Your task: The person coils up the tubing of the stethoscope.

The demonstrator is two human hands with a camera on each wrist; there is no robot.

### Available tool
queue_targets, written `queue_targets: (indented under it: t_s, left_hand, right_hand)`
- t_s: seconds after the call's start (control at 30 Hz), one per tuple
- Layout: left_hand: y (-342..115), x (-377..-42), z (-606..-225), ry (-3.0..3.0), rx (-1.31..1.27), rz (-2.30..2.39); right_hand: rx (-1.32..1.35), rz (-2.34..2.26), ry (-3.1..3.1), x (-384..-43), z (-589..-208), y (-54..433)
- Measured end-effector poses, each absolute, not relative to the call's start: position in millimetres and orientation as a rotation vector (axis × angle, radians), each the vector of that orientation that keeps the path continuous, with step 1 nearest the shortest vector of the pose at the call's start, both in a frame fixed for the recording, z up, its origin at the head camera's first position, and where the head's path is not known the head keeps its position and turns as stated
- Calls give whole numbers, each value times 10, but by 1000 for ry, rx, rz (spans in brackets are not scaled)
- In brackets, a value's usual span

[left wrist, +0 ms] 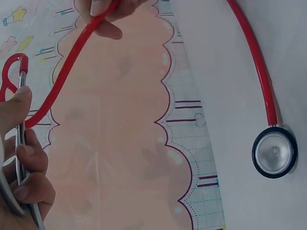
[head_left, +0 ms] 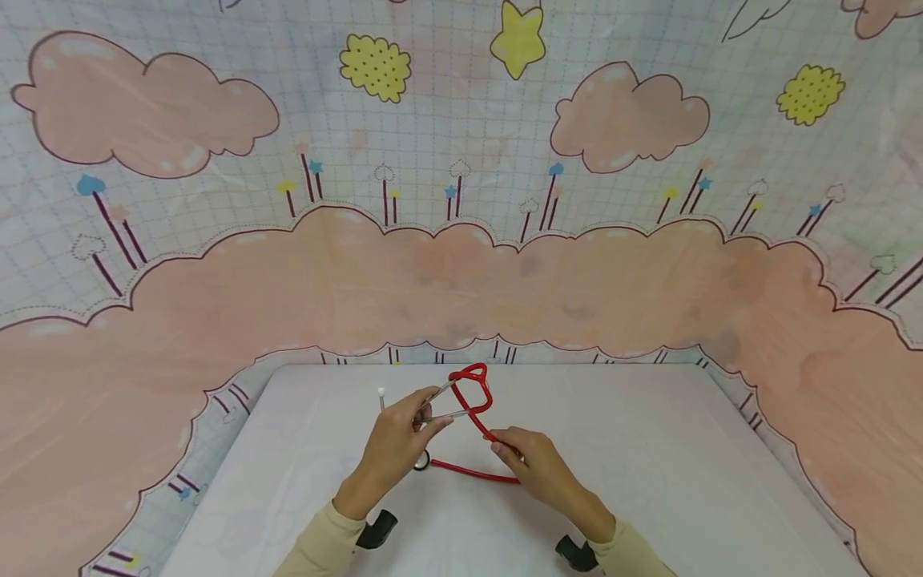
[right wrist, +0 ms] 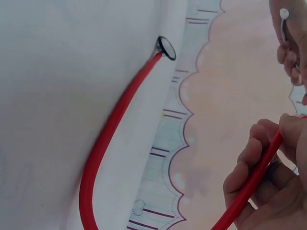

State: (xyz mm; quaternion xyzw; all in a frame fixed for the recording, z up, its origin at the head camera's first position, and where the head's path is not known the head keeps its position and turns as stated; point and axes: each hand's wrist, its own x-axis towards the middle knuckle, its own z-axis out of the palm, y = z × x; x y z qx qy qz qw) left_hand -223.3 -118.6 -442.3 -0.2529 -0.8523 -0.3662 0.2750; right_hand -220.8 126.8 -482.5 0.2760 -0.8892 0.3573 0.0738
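Observation:
A stethoscope with red tubing [head_left: 476, 478] is held up over the white table. My left hand [head_left: 395, 437] grips its metal ear tubes [head_left: 438, 393], fingers curled round them in the left wrist view. One white ear tip [head_left: 381, 391] sticks up behind that hand. Beyond the ear tubes the red tubing bends into a loop. My right hand [head_left: 537, 465] pinches the tubing below this loop, and the tube runs across its curled fingers [right wrist: 236, 184] in the right wrist view. From there the tubing curves back to the round chest piece [left wrist: 274, 152], low at the table.
The white table [head_left: 685, 449] spreads under both hands. A cloth backdrop [head_left: 461, 288] printed with clouds and stars stands behind it and wraps the sides. Black wrist mounts [head_left: 377, 530] sit at both sleeves.

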Motion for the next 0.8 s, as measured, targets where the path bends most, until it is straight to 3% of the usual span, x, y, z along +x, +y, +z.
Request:
queue_targets:
  t_s: [0.8]
  left_hand:
    - [-1172, -2248, -4564, -2390, -566, -716]
  right_hand:
    - [895, 1035, -2650, -1963, -4790, 1321]
